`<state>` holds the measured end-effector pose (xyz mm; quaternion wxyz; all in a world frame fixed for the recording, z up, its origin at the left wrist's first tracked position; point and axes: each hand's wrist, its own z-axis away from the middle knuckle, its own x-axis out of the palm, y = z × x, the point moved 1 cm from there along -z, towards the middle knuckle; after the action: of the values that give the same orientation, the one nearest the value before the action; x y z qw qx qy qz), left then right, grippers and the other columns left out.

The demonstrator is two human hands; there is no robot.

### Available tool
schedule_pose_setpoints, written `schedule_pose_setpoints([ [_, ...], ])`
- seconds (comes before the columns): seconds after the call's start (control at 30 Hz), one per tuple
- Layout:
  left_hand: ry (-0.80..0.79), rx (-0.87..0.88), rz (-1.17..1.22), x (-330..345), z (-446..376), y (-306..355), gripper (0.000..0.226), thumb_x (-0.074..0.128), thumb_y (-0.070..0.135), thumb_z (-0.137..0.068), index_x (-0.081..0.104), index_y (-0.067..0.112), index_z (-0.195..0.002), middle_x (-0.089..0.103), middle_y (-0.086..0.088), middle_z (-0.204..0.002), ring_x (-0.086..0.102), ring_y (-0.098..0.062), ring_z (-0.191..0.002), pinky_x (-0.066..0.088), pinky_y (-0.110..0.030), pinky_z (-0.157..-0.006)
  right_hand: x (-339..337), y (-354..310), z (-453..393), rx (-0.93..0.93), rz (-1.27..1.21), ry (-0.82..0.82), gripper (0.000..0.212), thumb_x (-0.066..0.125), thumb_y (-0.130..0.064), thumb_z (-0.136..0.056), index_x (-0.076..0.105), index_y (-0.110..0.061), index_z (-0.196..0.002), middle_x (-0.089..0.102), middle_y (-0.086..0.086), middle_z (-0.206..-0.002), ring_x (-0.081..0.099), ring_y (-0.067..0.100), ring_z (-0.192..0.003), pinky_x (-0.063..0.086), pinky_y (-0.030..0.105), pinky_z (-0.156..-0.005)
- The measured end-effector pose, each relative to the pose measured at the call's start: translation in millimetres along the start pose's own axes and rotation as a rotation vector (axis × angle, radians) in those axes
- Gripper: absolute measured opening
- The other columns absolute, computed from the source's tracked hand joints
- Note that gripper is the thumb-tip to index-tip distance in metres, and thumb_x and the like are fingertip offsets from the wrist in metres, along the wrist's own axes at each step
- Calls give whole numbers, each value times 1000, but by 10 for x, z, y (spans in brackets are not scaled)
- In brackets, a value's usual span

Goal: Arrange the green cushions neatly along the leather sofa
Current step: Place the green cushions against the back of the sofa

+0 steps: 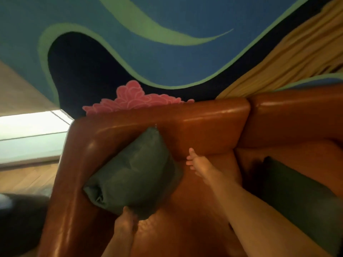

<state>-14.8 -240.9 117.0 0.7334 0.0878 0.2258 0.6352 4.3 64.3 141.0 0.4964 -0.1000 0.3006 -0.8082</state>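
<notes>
Cushion (133,173) leans diagonally (zip corner up) in sofa (213,125) corner; left hand (126,222) pinches it, right hand (196,162) open.

The sofa (213,127) seat lies bare between the two green cushions, open for a hand to pass. One cushion (133,175) fills the armrest corner, leaning on the backrest; the other cushion (297,193) blocks the seat further along, seemingly lying flat. The right forearm (241,201) crosses the gap.
</notes>
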Motion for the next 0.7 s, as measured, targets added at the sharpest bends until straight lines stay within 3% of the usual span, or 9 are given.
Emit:
schedule_pose_setpoints([
  [0.1, -181, -61, -82, 307, 161, -2, 54, 33, 37, -109, 43, -1, -146, 47, -23, -150, 44, -40, -139, 34, -45, -110, -368, 158, 236, 28, -32, 71, 64, 38, -65, -100, 64, -16, -130, 70, 4, -123, 60, 25, -119, 39, 47, -113],
  [0.2, -256, 29, -292, 719, 439, 88, 53, 38, 36, -109, 50, -4, -141, 55, -24, -142, 51, -39, -133, 36, -43, -110, -824, 377, 458, 45, -46, 171, 64, 37, -71, -97, 68, -21, -124, 72, -3, -111, 63, 24, -114, 42, 49, -111],
  [0.3, -353, 113, -531, 1068, 705, 144, 49, 40, 30, -109, 50, -6, -140, 59, -25, -134, 57, -37, -123, 42, -37, -93, -1247, 580, 726, 51, -116, 259, 63, 39, -70, -96, 70, -19, -117, 72, -4, -111, 64, 23, -111, 44, 45, -109],
  [0.4, -390, 218, -692, 1440, 899, 177, 45, 45, 31, -108, 54, -2, -136, 64, -13, -107, 61, -22, -85, 43, -30, -67, -1666, 826, 917, 52, -194, 323, 58, 40, -64, -100, 67, -16, -119, 70, 5, -119, 63, 25, -110, 47, 42, -104],
  [0.53, -446, 281, -850, 1892, 1098, 106, 50, 45, 38, -106, 54, 3, -141, 66, -11, -118, 61, -23, -99, 42, -36, -94, -2218, 1208, 1027, 60, -236, 407, 59, 38, -65, -99, 69, -17, -114, 70, 8, -117, 64, 28, -108, 48, 42, -103],
  [0.63, -484, 310, -914, 2250, 1285, -7, 51, 45, 40, -106, 53, 5, -142, 65, -13, -130, 62, -23, -105, 43, -36, -96, -2575, 1422, 1165, 57, -326, 458, 48, 39, -59, -102, 66, -20, -94, 71, 6, -106, 62, 21, -90, 46, 35, -90],
  [0.7, -491, 325, -951, 2495, 1430, -107, 52, 46, 42, -105, 53, 7, -143, 65, -11, -130, 63, -22, -105, 44, -38, -100, -2827, 1579, 1238, 67, -366, 482, 50, 39, -56, -103, 67, -15, -102, 70, 6, -105, 61, 21, -90, 43, 33, -85],
])
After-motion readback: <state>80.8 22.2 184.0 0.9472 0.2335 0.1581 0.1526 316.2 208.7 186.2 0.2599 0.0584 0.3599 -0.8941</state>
